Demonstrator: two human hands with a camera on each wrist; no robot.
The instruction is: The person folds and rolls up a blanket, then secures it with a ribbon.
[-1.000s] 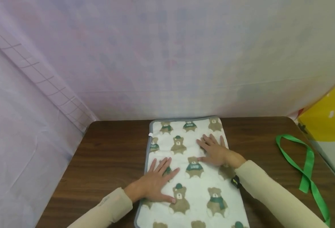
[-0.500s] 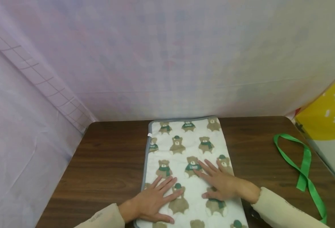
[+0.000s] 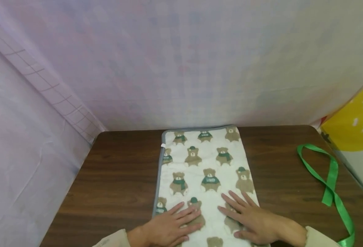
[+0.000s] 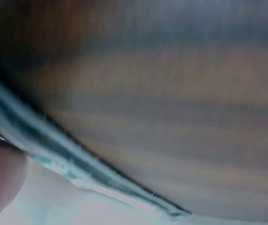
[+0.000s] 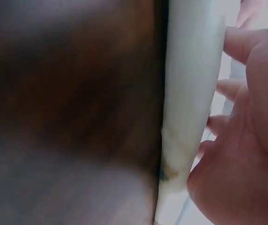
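Observation:
A white cloth (image 3: pixel 197 181) printed with brown bears in green clothes lies flat and folded on the table, grey piping along its left and far edges. Its near end runs out of the head view. My left hand (image 3: pixel 170 228) rests on the lower left part with fingers spread. On the lower right part lies my right hand (image 3: pixel 252 219), its fingers straight and spread too. The right wrist view shows the fingers touching the cloth beside its rounded fold (image 5: pixel 190 93). Only a bit of the left hand (image 4: pixel 3 178) shows in the left wrist view, by the grey piping (image 4: pixel 78 145).
A green ribbon (image 3: pixel 332 175) lies looped on the right side of the dark wooden table (image 3: pixel 119 171). Pale fabric (image 3: pixel 181 68) hangs along the far edge and the left side. A yellow patterned sheet (image 3: pixel 351 127) hangs at the right.
Both hands have slid over the cloth toward its near end, the right hand the farther. The bears in the upper rows are uncovered now. The cloth has stayed about in place.

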